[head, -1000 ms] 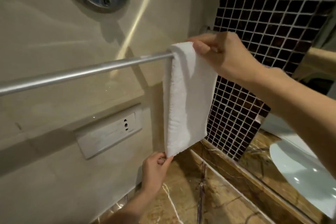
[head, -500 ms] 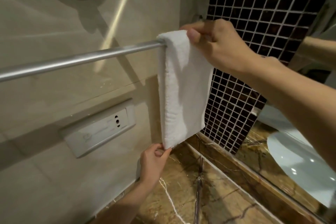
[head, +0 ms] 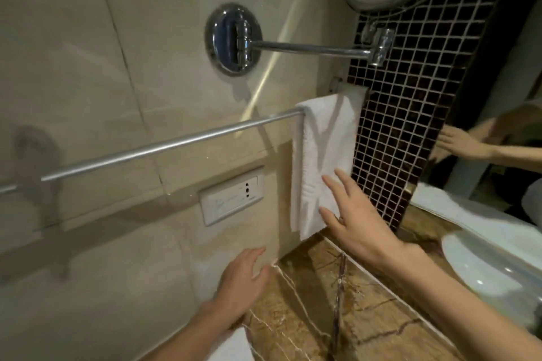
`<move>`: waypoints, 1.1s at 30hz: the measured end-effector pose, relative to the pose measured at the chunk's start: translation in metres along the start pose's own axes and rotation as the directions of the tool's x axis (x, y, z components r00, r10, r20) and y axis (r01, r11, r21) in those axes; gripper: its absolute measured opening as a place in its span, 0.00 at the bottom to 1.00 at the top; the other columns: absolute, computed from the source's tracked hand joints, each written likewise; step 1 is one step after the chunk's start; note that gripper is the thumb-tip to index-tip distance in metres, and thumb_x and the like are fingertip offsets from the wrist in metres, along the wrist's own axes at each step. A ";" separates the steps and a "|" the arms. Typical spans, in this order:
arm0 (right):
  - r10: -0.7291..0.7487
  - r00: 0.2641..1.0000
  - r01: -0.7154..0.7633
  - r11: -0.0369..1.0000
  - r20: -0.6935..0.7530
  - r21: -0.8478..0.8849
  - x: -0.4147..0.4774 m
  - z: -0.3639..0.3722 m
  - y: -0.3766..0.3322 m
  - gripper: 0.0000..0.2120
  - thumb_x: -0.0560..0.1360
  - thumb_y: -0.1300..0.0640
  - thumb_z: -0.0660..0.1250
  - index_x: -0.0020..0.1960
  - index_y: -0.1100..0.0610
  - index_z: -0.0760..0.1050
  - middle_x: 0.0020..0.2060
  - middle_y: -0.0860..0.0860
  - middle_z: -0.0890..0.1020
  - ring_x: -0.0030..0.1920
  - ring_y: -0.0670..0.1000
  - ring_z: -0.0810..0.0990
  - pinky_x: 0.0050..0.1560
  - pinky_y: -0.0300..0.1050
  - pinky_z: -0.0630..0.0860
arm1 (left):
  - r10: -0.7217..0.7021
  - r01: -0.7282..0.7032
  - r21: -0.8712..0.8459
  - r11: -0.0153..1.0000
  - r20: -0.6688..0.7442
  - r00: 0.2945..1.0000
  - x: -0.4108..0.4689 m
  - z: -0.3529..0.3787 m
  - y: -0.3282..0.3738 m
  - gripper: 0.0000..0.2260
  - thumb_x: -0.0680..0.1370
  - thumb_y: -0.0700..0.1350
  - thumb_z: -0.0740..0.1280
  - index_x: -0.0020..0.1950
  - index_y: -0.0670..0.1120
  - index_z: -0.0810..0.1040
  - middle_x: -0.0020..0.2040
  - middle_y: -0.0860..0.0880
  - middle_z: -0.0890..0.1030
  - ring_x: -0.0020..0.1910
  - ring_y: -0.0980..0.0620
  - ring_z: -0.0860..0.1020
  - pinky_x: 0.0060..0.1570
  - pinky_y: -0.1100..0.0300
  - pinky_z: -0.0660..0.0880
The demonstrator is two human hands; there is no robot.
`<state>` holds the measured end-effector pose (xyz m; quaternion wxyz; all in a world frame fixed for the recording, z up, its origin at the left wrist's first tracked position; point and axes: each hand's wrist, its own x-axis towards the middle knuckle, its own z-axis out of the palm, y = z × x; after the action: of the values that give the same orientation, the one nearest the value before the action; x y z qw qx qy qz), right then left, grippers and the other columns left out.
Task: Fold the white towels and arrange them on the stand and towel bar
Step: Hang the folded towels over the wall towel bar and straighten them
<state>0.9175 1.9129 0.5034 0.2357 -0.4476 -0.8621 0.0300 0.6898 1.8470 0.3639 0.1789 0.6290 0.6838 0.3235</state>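
Observation:
A folded white towel (head: pixel 319 155) hangs over the right end of the chrome towel bar (head: pixel 164 146) on the beige wall. My right hand (head: pixel 355 217) is open with fingers spread, its fingertips at the towel's lower right part. My left hand (head: pixel 243 281) is open and empty below the towel, apart from it, over the counter's edge. A corner of another white cloth (head: pixel 231 346) shows at the bottom edge by my left forearm.
A wall socket plate (head: pixel 231 195) sits under the bar. A chrome wall mount with an arm (head: pixel 293 45) juts out above. Dark mosaic tiles (head: pixel 410 97) and a mirror (head: pixel 498 141) lie to the right. A brown marble counter (head: pixel 337 316) holds a white basin (head: pixel 492 267).
Both hands have let go of the towel. The right hand dropped from the bar to the towel's lower part, the left hand moved down and away. The view pulled back and tilted up.

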 end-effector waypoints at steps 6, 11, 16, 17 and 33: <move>-0.019 0.984 0.033 0.997 0.178 -0.074 -0.087 0.051 -0.047 0.31 0.79 0.45 0.57 0.78 0.50 0.50 0.78 0.54 0.50 0.77 0.53 0.50 0.74 0.43 0.46 | 0.078 -0.119 0.411 0.904 0.114 0.990 -0.083 -0.049 -0.016 0.25 0.79 0.61 0.53 0.75 0.56 0.61 0.77 0.51 0.57 0.76 0.53 0.55 0.72 0.61 0.51; 0.065 0.966 -0.065 0.998 0.250 -0.010 -0.150 0.079 -0.089 0.32 0.78 0.44 0.56 0.77 0.46 0.48 0.78 0.51 0.48 0.77 0.52 0.47 0.75 0.47 0.45 | 0.181 -0.191 0.407 0.893 0.063 0.981 -0.152 -0.072 -0.027 0.23 0.77 0.57 0.60 0.71 0.54 0.69 0.75 0.47 0.64 0.73 0.48 0.64 0.71 0.55 0.59; 0.068 0.942 -0.059 0.997 0.328 -0.039 -0.223 0.091 -0.120 0.30 0.77 0.44 0.57 0.76 0.49 0.55 0.76 0.55 0.55 0.76 0.56 0.55 0.74 0.48 0.55 | -0.003 -0.085 0.428 0.900 0.200 0.980 -0.226 -0.069 -0.044 0.26 0.79 0.62 0.51 0.76 0.58 0.56 0.78 0.53 0.51 0.77 0.52 0.49 0.75 0.53 0.47; 0.066 0.938 -0.053 0.997 0.341 -0.048 -0.238 0.092 -0.125 0.30 0.77 0.45 0.58 0.76 0.50 0.55 0.76 0.56 0.57 0.75 0.57 0.57 0.73 0.48 0.56 | -0.022 -0.075 0.413 0.907 0.224 0.974 -0.241 -0.067 -0.043 0.26 0.79 0.62 0.52 0.76 0.58 0.56 0.78 0.54 0.50 0.77 0.51 0.49 0.75 0.52 0.47; 0.089 0.845 -0.045 0.994 0.527 -0.097 -0.369 0.105 -0.149 0.30 0.79 0.46 0.56 0.77 0.52 0.53 0.77 0.56 0.55 0.76 0.57 0.54 0.75 0.50 0.51 | -0.194 0.069 0.407 0.911 0.276 0.941 -0.381 -0.016 -0.008 0.27 0.79 0.61 0.53 0.76 0.54 0.56 0.78 0.51 0.53 0.77 0.50 0.52 0.75 0.48 0.53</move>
<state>0.9396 1.5504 0.3097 -0.0308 -0.4608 -0.8780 0.1258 0.7282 1.4711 0.3084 0.1763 0.6469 0.7391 0.0643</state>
